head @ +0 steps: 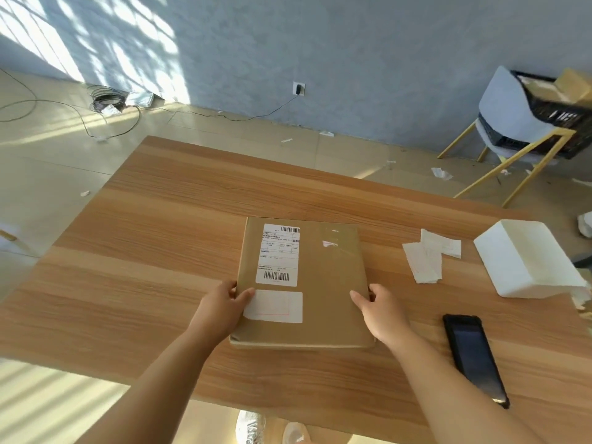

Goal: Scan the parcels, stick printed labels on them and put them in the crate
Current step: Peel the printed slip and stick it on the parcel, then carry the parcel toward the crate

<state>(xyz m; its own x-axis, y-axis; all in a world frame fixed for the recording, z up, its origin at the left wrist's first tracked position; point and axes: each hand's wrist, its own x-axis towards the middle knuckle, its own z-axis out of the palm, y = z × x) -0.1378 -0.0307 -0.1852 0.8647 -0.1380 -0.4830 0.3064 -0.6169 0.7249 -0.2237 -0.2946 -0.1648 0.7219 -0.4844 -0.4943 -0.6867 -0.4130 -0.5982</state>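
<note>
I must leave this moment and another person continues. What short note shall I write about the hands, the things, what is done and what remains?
Left hand and right hand: each grips a side edge of the parcel, flat on the table.
Done: printed label and white label are stuck on top.
Scanned or not: cannot tell; the black handheld device lies on the right.
Left: put the parcel in the crate on the chair.

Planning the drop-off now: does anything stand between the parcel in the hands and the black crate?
Partly. The crate sits on a chair with its grey back toward the table, so the parcel likely must go over or around it. Paper scraps and a white box lie beside that path.
</note>
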